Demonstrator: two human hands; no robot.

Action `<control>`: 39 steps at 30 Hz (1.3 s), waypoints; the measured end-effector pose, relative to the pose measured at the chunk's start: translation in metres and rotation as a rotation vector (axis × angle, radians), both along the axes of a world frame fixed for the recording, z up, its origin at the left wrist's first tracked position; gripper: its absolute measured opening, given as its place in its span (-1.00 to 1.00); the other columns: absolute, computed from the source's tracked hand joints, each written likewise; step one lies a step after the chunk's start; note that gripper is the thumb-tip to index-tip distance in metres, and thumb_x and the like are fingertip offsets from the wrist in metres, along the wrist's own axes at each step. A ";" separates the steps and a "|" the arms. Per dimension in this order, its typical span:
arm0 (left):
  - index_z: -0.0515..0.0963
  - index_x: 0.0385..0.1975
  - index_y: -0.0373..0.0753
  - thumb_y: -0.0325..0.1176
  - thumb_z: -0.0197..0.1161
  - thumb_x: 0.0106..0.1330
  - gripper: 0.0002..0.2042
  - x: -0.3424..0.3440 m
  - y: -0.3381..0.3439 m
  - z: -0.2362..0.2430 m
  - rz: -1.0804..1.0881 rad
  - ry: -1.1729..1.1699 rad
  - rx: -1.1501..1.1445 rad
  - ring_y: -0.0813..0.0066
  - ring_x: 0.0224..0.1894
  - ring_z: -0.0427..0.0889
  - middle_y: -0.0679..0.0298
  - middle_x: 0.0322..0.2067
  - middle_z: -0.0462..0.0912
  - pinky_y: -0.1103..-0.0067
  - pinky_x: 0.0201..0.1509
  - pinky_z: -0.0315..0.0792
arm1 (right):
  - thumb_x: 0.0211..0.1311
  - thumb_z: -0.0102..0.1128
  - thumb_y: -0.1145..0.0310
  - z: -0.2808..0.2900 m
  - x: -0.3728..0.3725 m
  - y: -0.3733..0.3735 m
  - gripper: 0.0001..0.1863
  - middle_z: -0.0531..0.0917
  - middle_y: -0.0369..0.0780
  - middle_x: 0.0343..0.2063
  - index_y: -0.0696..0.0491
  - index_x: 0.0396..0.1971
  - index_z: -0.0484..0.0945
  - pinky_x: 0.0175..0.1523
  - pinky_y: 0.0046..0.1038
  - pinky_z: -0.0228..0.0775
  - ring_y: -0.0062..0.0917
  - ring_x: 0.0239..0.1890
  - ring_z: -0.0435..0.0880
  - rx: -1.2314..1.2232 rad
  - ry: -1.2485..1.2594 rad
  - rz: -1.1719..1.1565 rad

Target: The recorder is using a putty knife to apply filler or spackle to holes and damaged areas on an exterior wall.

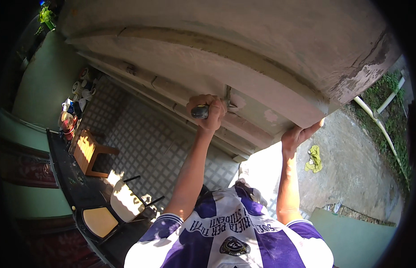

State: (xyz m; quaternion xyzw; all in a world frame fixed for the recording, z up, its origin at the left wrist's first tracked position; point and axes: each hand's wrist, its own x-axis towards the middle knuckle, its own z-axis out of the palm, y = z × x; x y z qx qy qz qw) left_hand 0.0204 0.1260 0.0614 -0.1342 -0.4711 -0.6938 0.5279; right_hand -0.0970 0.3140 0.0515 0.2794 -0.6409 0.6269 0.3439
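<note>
Inside the left hand's [212, 110] grip, fingers wrapped closely round it, is 1 dark-handled scraper [200, 111], its blade by the pinkish wall [181, 58] just beyond. To the grip's right, the right hand [297, 137] touches the wall's edge; with its fingers partly hidden, I cannot tell how far they close. Well left of the grip stands 1 wooden stool [85, 147]; past the right hand lies 1 yellow-green cloth [314, 161].

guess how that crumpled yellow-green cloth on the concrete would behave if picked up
The cloth would probably hang floppy, since it lies in loose folds. It is likely light, as the fabric looks thin. It seems unlikely to roll, slumped unevenly on the concrete.
</note>
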 end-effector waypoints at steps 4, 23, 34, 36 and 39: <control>0.22 -0.79 -0.28 -0.53 0.08 0.10 -0.74 -0.013 -0.001 -0.024 0.127 -0.142 -0.066 0.66 -0.86 0.17 0.37 -0.91 0.22 0.64 -0.78 0.05 | 0.39 -0.29 0.23 -0.001 -0.001 -0.001 -0.56 0.27 -0.12 -0.02 0.19 0.13 0.10 0.15 -0.42 0.03 -0.41 0.05 0.25 0.015 0.007 -0.030; 0.09 -0.77 -0.22 -0.53 0.07 0.12 -0.69 -0.013 0.000 -0.020 0.313 -0.043 -0.292 0.66 -0.87 0.09 0.38 -0.89 0.17 0.63 -0.81 0.01 | 0.38 -0.22 0.22 -0.009 -0.007 0.003 -0.57 0.31 -0.14 -0.05 0.17 0.12 0.12 0.13 -0.44 0.09 -0.45 0.03 0.29 -0.033 -0.004 0.043; 0.07 -0.73 -0.19 -0.47 0.09 0.12 -0.68 0.003 0.001 0.025 0.077 -0.020 0.072 0.66 -0.86 0.02 0.41 -0.89 0.07 0.62 -0.81 -0.05 | 0.35 -0.18 0.25 -0.012 -0.005 0.005 -0.41 0.19 -0.02 0.17 0.20 0.25 -0.07 0.24 -0.33 0.05 -0.33 0.19 0.23 0.044 -0.043 0.061; 0.06 -0.73 -0.19 -0.47 0.08 0.12 -0.68 0.006 -0.005 0.020 0.030 0.006 0.099 0.67 -0.86 0.01 0.41 -0.89 0.05 0.62 -0.81 -0.06 | 0.35 -0.18 0.25 -0.011 -0.003 0.005 -0.41 0.19 -0.01 0.17 0.20 0.26 -0.07 0.24 -0.32 0.05 -0.32 0.19 0.23 0.018 -0.065 0.095; 0.04 -0.73 -0.18 -0.48 0.05 0.14 -0.68 0.006 0.001 0.022 0.030 -0.006 0.099 0.68 -0.85 -0.03 0.43 -0.89 0.04 0.62 -0.81 -0.11 | 0.34 -0.19 0.27 -0.008 -0.005 0.007 -0.42 0.21 0.00 0.16 0.20 0.26 -0.08 0.23 -0.32 0.05 -0.31 0.18 0.24 0.015 -0.061 0.103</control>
